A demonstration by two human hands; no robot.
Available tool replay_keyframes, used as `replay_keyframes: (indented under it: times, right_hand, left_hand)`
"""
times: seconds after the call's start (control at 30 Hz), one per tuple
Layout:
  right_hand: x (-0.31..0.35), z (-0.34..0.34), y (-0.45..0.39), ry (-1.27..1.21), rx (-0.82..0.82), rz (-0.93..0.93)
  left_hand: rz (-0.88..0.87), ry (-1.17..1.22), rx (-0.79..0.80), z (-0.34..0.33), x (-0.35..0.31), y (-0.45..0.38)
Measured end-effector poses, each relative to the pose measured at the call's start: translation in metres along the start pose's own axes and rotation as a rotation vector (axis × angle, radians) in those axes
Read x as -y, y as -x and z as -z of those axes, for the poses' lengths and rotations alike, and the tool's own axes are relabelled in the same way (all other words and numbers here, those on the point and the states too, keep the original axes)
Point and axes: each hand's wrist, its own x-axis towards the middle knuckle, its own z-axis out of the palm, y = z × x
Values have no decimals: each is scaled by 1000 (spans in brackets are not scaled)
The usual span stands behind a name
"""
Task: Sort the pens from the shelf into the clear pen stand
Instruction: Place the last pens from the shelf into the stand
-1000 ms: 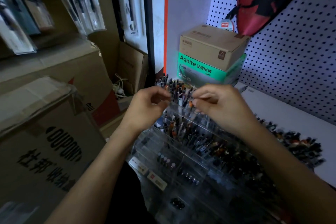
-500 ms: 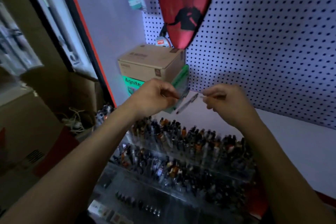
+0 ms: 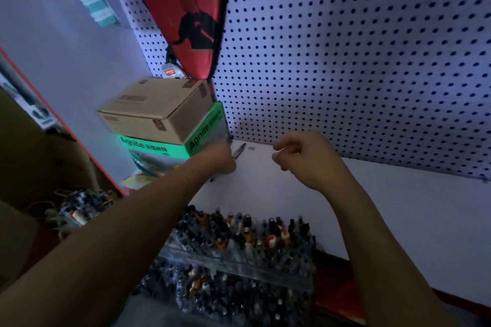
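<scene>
I read "Agnite" in dark letters on two faces of the green box (image 3: pixel 159 147) under the brown carton (image 3: pixel 156 111), with small Chinese characters beside it too blurred for me to make out, and gold characters atop the red racket cover (image 3: pixel 183 8) stay unreadable.

A pen (image 3: pixel 238 150) lies on the shelf (image 3: pixel 398 207) just right of the stacked boxes (image 3: pixel 164 125), behind the pen stand (image 3: pixel 239 265).
</scene>
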Motion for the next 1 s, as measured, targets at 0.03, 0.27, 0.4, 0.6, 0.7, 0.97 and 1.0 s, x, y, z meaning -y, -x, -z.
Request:
replay_keyframes:
  times: [0.03,0.27,0.4,0.6,0.7,0.97,1.0]
  right_hand:
    - [-3,3,0,14,6,-9]
    - [-27,21,0,45,24,-84]
    - [-34,27,2,45,17,-104]
    - [-32,22,3,51,35,-117]
    - [-28,17,4,3,22,-92]
    - [5,11,18,-450,-79,59]
    - [9,10,21,-483,-99,78]
  left_hand:
    - [7,-23,9,-3,-3,-5]
    - [22,-102,54,-16,-9,-22]
    - [-33,-193,24,-18,-3,-20]
    - [-123,-163,27,-12,2,-12]
    - [-291,82,-38,6,-2,5]
    - [-696,465,-21,46,-10,90]
    - [-706,472,-25,47,-10,98]
